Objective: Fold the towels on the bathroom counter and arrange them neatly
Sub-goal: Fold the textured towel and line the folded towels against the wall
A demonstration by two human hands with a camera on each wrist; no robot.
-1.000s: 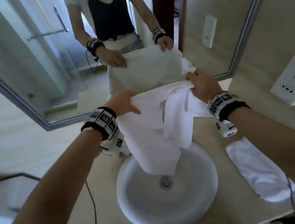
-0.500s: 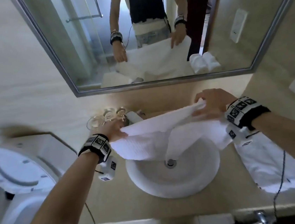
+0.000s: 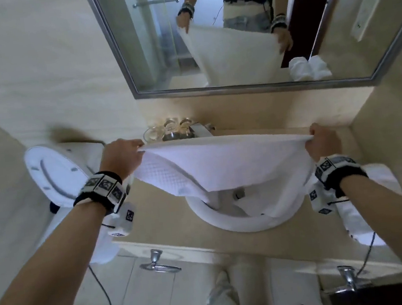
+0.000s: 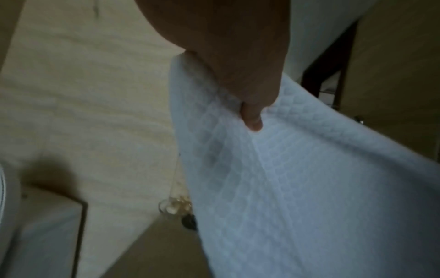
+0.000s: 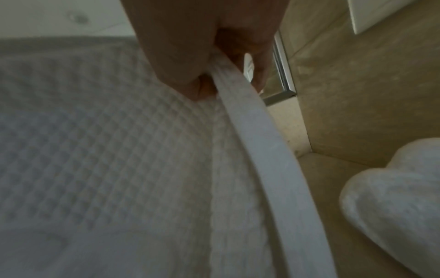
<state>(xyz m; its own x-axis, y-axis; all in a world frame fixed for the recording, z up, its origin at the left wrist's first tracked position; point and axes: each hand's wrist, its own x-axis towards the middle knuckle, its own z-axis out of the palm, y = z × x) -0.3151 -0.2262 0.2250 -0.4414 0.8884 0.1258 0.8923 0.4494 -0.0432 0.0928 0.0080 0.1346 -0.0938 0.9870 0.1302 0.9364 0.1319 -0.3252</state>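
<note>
A white waffle-weave towel (image 3: 224,164) hangs stretched between my two hands above the round white sink (image 3: 242,220), its lower part drooping into the basin. My left hand (image 3: 122,156) pinches its top left corner; the left wrist view shows the towel (image 4: 297,178) under my fingers (image 4: 252,118). My right hand (image 3: 324,142) grips the top right corner, and the right wrist view shows the towel's hem (image 5: 257,131) coming out of my closed fingers (image 5: 181,79). Another white towel (image 3: 363,219) lies on the counter to the right, partly under my right arm.
Several clear glasses (image 3: 167,131) stand at the back of the beige counter (image 3: 162,222), behind the towel. A toilet with raised lid (image 3: 52,176) is on the left. The mirror (image 3: 244,34) hangs above. Towel rings (image 3: 157,262) hang below the counter's front edge. A rolled white towel (image 5: 393,197) lies at the right.
My hands have moved apart and pulled the towel's top edge taut and level. The bunched cloth has opened out over the sink. The head view has tilted downward.
</note>
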